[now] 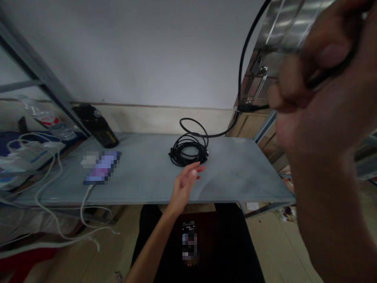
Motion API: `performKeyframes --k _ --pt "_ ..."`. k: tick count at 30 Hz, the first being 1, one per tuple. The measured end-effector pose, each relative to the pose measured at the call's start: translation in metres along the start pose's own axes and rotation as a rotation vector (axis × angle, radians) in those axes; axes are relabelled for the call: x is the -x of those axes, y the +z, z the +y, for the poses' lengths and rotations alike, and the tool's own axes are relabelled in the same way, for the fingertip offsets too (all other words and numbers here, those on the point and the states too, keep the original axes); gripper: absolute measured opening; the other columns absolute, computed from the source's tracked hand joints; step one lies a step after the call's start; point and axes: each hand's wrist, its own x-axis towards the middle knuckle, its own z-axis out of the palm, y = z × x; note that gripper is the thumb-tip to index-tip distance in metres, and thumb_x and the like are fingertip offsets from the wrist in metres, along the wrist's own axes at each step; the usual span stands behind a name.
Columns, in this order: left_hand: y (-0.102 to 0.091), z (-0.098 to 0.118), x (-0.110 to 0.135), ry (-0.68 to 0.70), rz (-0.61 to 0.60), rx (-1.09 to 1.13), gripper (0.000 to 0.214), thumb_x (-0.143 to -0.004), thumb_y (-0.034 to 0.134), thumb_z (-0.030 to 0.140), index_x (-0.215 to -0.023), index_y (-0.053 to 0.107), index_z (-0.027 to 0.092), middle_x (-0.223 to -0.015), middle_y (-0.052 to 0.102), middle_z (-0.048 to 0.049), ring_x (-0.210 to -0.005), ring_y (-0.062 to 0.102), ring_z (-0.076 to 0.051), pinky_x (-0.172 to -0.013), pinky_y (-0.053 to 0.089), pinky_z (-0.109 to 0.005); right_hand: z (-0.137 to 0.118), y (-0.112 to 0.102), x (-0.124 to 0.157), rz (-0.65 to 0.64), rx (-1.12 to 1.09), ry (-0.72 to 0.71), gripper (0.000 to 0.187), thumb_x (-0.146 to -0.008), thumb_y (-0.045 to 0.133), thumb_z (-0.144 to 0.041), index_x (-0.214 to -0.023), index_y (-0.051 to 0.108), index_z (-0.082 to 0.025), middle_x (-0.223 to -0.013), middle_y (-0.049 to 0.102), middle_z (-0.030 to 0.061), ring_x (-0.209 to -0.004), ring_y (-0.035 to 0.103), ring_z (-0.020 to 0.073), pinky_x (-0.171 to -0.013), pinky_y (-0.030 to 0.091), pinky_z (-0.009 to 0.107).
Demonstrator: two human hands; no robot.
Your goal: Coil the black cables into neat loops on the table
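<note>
My right hand (324, 90) is raised close to my face, blurred, its fingers pinched on one end of the black cable (190, 151). From there the cable loops down to its coil, which lies on the grey table (235, 173). My left hand (187, 181) hovers just beside the coil, open with loose fingers, holding nothing. Farther left on the table lie a phone (101, 167) and a black bottle (97, 125).
</note>
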Motion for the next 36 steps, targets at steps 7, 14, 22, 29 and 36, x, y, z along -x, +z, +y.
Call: performKeyframes --k 7,14,22,29,36 --pt "0.02 0.039 0.012 -0.147 -0.062 0.415 0.063 -0.109 0.073 0.067 -0.154 0.069 0.023 -0.153 0.078 -0.0197 -0.139 0.077 -0.036 -0.11 0.062 -0.049 0.033 -0.045 0.089 -0.124 0.027 -0.079 0.03 -0.123 0.058 -0.045 -0.102 0.068 -0.026 -0.068 0.05 -0.0056 -0.052 0.041 0.0111 -0.048 0.03 0.028" --pt "-0.002 0.071 0.008 -0.248 0.215 0.535 0.026 -0.112 0.07 0.033 -0.127 0.082 0.015 -0.137 0.086 -0.0149 -0.131 0.081 -0.026 -0.11 0.066 -0.038 0.069 -0.077 0.185 -0.358 0.287 0.157 0.031 -0.124 0.052 -0.04 -0.102 0.067 -0.024 -0.069 0.057 -0.0063 -0.055 0.052 0.01 -0.053 0.036 0.025" --pt "0.066 0.101 0.035 -0.149 -0.104 0.24 0.044 -0.107 0.085 0.038 -0.146 0.077 0.019 -0.108 0.086 -0.0102 -0.102 0.083 -0.024 -0.099 0.068 -0.037 0.123 -0.029 0.218 -0.256 0.327 0.229 0.037 -0.104 0.081 -0.047 -0.129 0.064 -0.026 -0.099 0.078 0.0015 -0.08 0.075 0.019 -0.075 0.063 0.03" --pt "0.078 0.103 0.074 0.121 -0.194 -0.387 0.033 -0.116 0.07 0.041 -0.144 0.084 0.034 -0.156 0.066 -0.0123 -0.152 0.059 -0.033 -0.136 0.044 -0.051 0.143 -0.02 0.213 -0.185 0.234 0.165 0.018 -0.117 0.053 -0.035 -0.116 0.068 -0.024 -0.102 0.08 0.0075 -0.089 0.078 0.0223 -0.083 0.062 0.034" --pt "0.005 0.028 0.06 0.309 0.235 -0.706 0.043 -0.104 0.083 0.045 -0.144 0.076 0.031 -0.146 0.067 -0.0166 -0.145 0.056 -0.043 -0.135 0.035 -0.07 0.134 -0.045 0.212 0.111 0.146 0.367 0.058 -0.121 0.041 -0.069 -0.086 0.055 -0.026 -0.068 0.055 -0.0023 -0.062 0.053 0.0161 -0.062 0.047 0.03"
